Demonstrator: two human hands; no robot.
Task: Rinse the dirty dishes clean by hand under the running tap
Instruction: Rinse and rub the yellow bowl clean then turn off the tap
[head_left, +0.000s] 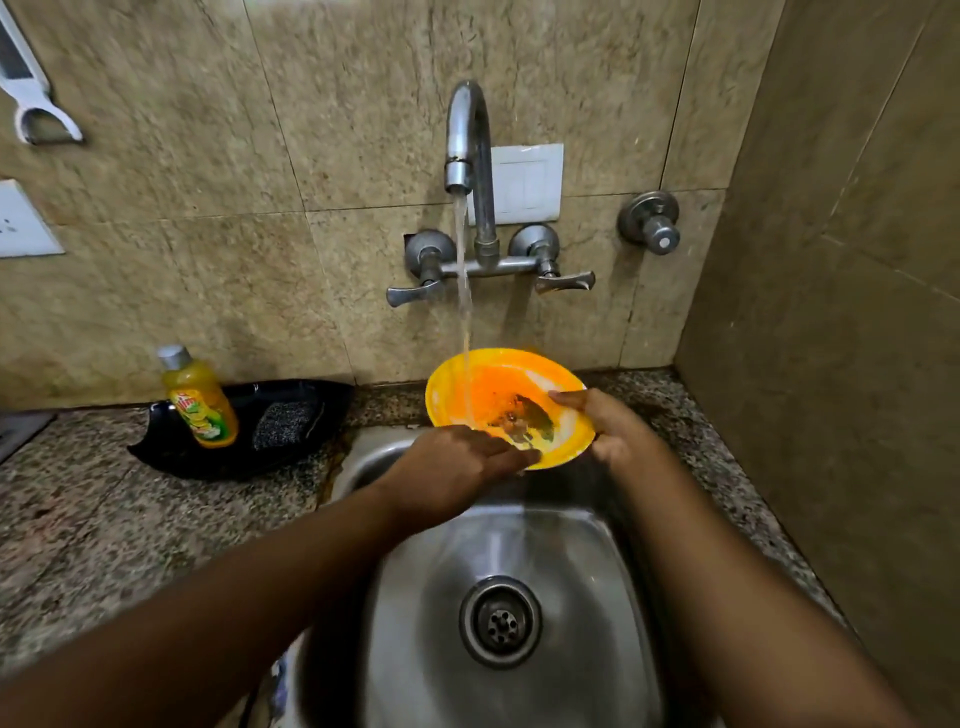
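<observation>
An orange and yellow plate (483, 387) is held tilted over the back of the steel sink (582, 540). Dark food residue sits near its lower middle. Water runs from the wall tap (467, 135) and lands on the plate's left half. My right hand (608, 426) grips the plate's right rim, thumb on the inside. My left hand (457, 467) lies flat against the plate's lower edge, fingers reaching onto its face.
A yellow dish soap bottle (200, 402) stands in a black tray (311, 400) with a dark scrub pad (283, 423) on the granite counter (104, 519) left of the sink. Two tap handles (415, 293) stick out from the wall. A side wall is close on the right.
</observation>
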